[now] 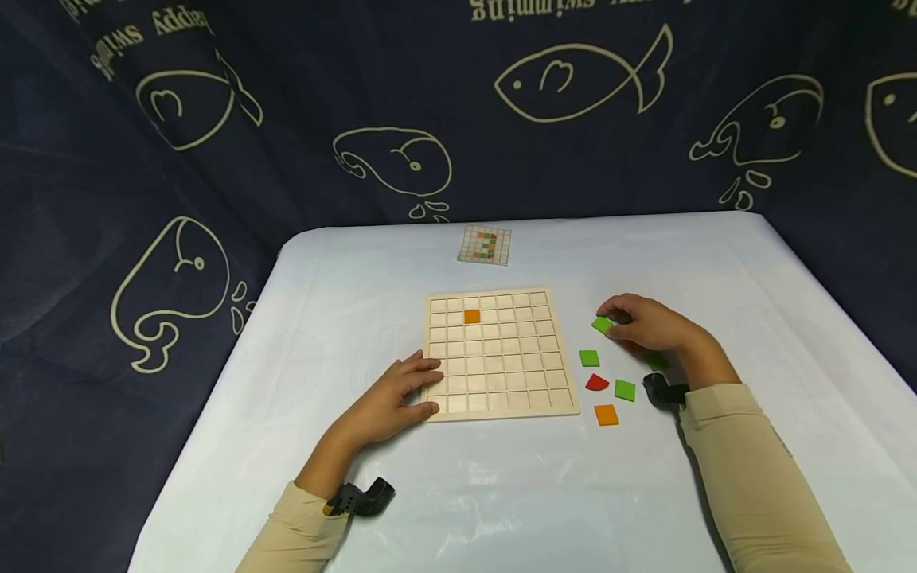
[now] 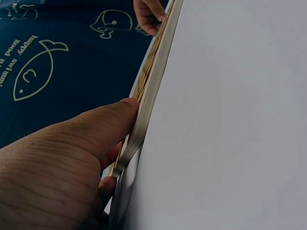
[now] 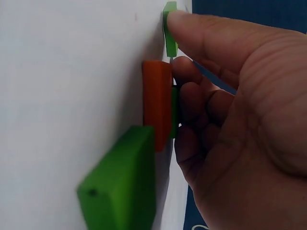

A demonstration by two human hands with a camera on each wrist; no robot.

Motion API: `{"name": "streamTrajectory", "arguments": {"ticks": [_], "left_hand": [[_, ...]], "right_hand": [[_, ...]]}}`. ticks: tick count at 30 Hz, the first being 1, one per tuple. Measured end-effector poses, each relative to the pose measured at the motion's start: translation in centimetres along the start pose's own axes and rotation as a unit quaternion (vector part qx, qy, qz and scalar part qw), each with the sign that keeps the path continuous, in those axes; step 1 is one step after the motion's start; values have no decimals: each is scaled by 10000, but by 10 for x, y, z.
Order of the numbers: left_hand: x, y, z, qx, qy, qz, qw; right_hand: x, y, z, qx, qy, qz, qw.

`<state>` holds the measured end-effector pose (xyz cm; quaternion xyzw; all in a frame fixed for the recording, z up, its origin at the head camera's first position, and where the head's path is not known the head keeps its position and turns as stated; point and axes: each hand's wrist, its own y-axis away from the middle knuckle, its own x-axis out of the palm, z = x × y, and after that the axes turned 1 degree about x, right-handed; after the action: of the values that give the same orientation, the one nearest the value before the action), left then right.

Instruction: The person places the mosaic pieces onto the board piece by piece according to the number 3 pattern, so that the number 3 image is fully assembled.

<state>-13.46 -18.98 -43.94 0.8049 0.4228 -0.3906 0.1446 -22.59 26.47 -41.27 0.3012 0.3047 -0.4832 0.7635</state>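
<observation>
A wooden grid board lies on the white table, with one orange square tile in a cell of its upper rows. My left hand rests at the board's lower left corner, fingers on its edge and thumb against its side. To the right of the board, my right hand pinches a green square tile between thumb and fingers. In the right wrist view the thumb presses that green tile, and the other fingers curl beside an orange tile and a nearer green tile.
Right of the board lie green squares, a red quarter-circle tile and an orange square. Another green tile is partly under the right wrist. Behind the board is a small pattern card. A dark printed curtain hangs behind the table.
</observation>
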Motion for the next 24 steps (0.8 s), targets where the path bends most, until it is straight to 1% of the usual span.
{"name": "streamTrajectory", "arguments": {"ticks": [4, 8, 15, 24], "left_hand": [[-1, 0, -1, -34, -2, 13, 10000], [0, 0, 0, -23, 9, 15, 10000], [1, 0, 2, -1, -16, 2, 10000], [1, 0, 0, -66, -26, 30, 10000]], "right_hand": [[1, -1, 0, -42, -62, 18, 10000], [2, -2, 0, 32, -125, 26, 9999], [4, -3, 0, 51, -52, 52, 10000], [3, -4, 0, 261, -10, 135, 9996]]}}
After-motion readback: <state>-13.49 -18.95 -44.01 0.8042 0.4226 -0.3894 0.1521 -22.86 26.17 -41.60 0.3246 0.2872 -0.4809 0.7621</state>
